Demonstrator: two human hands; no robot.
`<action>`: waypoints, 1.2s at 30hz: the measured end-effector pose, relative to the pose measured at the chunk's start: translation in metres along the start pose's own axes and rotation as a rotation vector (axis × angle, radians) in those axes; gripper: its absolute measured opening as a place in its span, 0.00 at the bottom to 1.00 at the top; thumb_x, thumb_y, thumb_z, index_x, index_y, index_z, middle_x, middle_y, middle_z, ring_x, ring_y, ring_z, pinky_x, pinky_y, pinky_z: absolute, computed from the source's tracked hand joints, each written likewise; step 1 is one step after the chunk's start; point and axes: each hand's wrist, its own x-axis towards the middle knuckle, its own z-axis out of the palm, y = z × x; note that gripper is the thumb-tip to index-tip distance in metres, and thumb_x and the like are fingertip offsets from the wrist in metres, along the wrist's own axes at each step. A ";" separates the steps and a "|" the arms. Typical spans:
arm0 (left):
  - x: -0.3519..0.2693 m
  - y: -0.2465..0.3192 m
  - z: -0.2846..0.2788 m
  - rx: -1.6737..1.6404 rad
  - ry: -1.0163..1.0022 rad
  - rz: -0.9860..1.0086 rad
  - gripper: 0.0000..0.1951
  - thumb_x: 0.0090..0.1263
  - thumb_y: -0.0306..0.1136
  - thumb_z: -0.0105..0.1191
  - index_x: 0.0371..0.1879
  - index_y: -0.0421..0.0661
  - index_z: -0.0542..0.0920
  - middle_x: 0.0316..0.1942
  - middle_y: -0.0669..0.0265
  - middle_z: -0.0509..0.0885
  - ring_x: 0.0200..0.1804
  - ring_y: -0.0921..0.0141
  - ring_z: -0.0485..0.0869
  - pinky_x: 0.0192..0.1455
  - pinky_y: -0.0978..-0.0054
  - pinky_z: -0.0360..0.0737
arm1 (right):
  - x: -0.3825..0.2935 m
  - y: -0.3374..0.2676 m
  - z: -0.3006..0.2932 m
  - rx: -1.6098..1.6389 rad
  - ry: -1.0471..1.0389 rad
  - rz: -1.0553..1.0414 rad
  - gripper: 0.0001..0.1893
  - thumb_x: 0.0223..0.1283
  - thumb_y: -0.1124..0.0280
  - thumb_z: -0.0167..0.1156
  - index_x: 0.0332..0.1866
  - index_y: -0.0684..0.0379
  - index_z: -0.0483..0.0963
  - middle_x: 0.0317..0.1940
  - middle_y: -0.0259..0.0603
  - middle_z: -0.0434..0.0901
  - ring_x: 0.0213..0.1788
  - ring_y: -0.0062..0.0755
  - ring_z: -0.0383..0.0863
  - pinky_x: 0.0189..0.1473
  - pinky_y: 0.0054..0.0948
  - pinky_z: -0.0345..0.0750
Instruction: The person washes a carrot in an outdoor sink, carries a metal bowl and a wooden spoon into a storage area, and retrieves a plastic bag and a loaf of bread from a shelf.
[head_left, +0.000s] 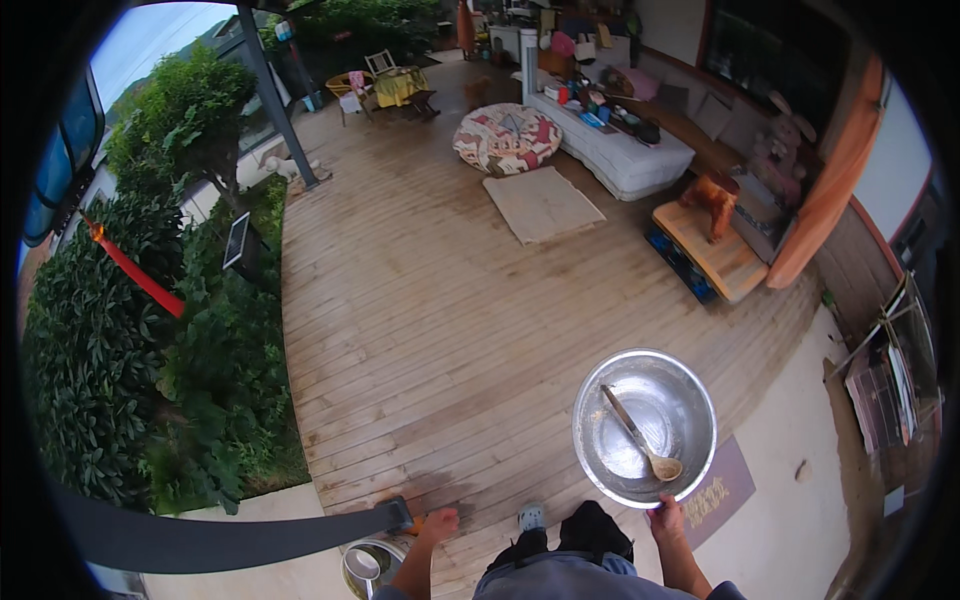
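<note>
In my right hand (667, 517) is the near rim of a wide stainless steel basin (600, 457), held out ahead of me at the right. A wooden spoon (628, 417) lies inside it, its bowl end towards me and its handle towards the far left wall. Thin residue marks the basin's inner wall. My left hand (442, 524) hangs at the left with curled fingers, and nothing shows in it. Below and left of that hand, a ladle or small scoop (363, 562) rests in a round metal container (390, 553).
A dark post (285, 536) stands at my left. Plank decking (420, 322) stretches ahead, bordered by shrubs (217, 405). A doormat (716, 491) lies under the basin's right side. Farther off are a rug (544, 206), a round cushion (507, 139) and a low wooden table (712, 251).
</note>
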 end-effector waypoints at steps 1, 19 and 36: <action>0.024 0.036 -0.005 0.005 -0.014 0.031 0.12 0.59 0.30 0.56 0.41 0.39 0.79 0.27 0.66 0.82 0.30 0.75 0.79 0.32 0.75 0.76 | 0.012 -0.013 0.015 -0.021 -0.027 -0.021 0.07 0.49 0.71 0.59 0.33 0.58 0.70 0.25 0.34 0.76 0.25 0.26 0.77 0.22 0.25 0.77; 0.146 0.231 -0.075 -0.214 0.119 -0.677 0.10 0.60 0.24 0.53 0.41 0.45 0.76 0.29 0.68 0.81 0.25 0.70 0.79 0.24 0.73 0.74 | 0.275 -0.143 0.420 -0.195 -0.171 0.027 0.12 0.44 0.72 0.61 0.35 0.60 0.69 0.22 0.35 0.73 0.20 0.28 0.74 0.19 0.29 0.79; 0.516 0.373 -0.308 -0.248 0.199 -0.498 0.10 0.60 0.25 0.57 0.40 0.40 0.78 0.30 0.63 0.82 0.26 0.68 0.82 0.23 0.71 0.77 | 0.429 -0.152 0.908 -0.321 -0.383 0.045 0.09 0.46 0.72 0.61 0.31 0.58 0.70 0.22 0.36 0.74 0.21 0.29 0.74 0.21 0.32 0.76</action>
